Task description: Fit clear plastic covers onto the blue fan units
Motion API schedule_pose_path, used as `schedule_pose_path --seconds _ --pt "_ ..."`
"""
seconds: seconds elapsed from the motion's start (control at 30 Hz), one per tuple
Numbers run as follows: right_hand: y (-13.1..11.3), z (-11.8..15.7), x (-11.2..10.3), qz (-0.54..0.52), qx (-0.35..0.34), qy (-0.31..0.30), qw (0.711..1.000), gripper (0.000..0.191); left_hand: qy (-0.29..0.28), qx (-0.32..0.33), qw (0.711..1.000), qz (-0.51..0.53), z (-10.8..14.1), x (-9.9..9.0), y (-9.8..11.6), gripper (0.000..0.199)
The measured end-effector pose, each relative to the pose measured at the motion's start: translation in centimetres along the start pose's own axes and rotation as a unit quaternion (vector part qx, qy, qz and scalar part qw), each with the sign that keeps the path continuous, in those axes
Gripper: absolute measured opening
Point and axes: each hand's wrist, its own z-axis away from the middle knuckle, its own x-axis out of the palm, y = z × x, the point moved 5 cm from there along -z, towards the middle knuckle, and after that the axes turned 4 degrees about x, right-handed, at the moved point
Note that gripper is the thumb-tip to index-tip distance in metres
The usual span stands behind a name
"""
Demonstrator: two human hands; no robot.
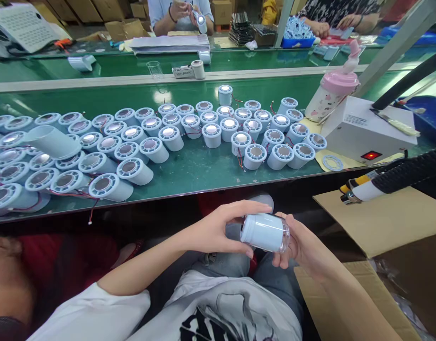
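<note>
Head view shows one light-blue cylinder (262, 232) held above the person's lap, just out from the edge of the bench (192, 166). It lies on its side inside a clear cup (285, 237), whose closed end points toward the right hand (299, 244). That hand is clamped on the cup's end. The left hand (214, 227) curves about the other end, thumb and fingers apart above and below; whether they press on it I cannot tell.

Judging by how things lie, the cylinder looks well seated in the cup, so this piece seems largely fitted; whether it is fully home is unclear. Dozens of blue units (255, 156) stand on the bench, many with thin wires (93, 210) trailing, and none visibly wears a clear cup, so they appear not yet done. Among them at the left, a blue tubular piece (49, 141) lies tilted across its neighbours. No second cupped piece is plainly visible near the hands.
</note>
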Motion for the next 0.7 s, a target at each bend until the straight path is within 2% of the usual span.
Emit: schedule_pose_path --seconds 0.1,0.23,0.3,0.37,0.4,0.43,0.47,0.53,0.57,0.6,0.63,0.67,0.7 --pt "0.5 -0.1 0.2 -0.024 0.052 0.007 0.998 0.061 -0.002 0.019 1.0 -0.007 0.0 0.1 0.1 0.073" --pt "1.0 -0.1 0.7 -0.012 0.1 -0.02 0.995 0.068 0.001 -0.002 1.0 -0.015 0.0 0.3 0.2 0.066" --pt "0.9 -0.2 0.5 0.033 0.068 -0.012 0.997 0.07 0.01 -0.025 1.0 -0.013 0.1 0.4 0.3 0.061" --pt "0.0 0.0 -0.6 0.125 -0.05 0.068 0.989 0.057 0.024 -0.059 0.998 0.004 0.2 0.5 0.2 0.059" --pt "-0.8 0.4 -1.1 0.188 -0.141 0.123 0.964 0.043 0.03 -0.079 0.996 0.022 0.3 0.5 0.1 0.059" --pt "-1.7 1.0 -1.3 0.259 -0.243 0.165 0.92 0.027 0.034 -0.099 0.994 0.045 0.3 0.5 -0.1 0.06" --pt "-2.4 1.7 -1.1 0.33 -0.339 0.182 0.862 0.023 0.035 -0.116 0.99 0.07 0.3 0.6 -0.3 0.06" --pt "-2.8 2.9 -0.1 0.447 -0.477 0.141 0.744 0.048 0.03 -0.141 0.983 0.113 0.3 0.8 -0.6 0.062" --pt "-2.7 3.2 0.3 0.482 -0.51 0.107 0.704 0.056 0.027 -0.149 0.981 0.122 0.2 0.8 -0.7 0.062" --pt "-2.6 3.4 0.5 0.5 -0.522 0.082 0.686 0.06 0.022 -0.154 0.98 0.122 0.1 0.8 -0.7 0.062" --pt "-2.6 3.4 0.5 0.502 -0.516 0.07 0.69 0.06 0.018 -0.154 0.981 0.115 0.0 0.8 -0.7 0.064" --pt "-2.6 3.4 0.4 0.488 -0.498 0.069 0.714 0.059 0.015 -0.149 0.983 0.105 -0.2 0.8 -0.6 0.066" --pt "-2.6 3.2 0.1 0.459 -0.471 0.069 0.75 0.057 0.012 -0.138 0.986 0.097 -0.3 0.7 -0.5 0.068"
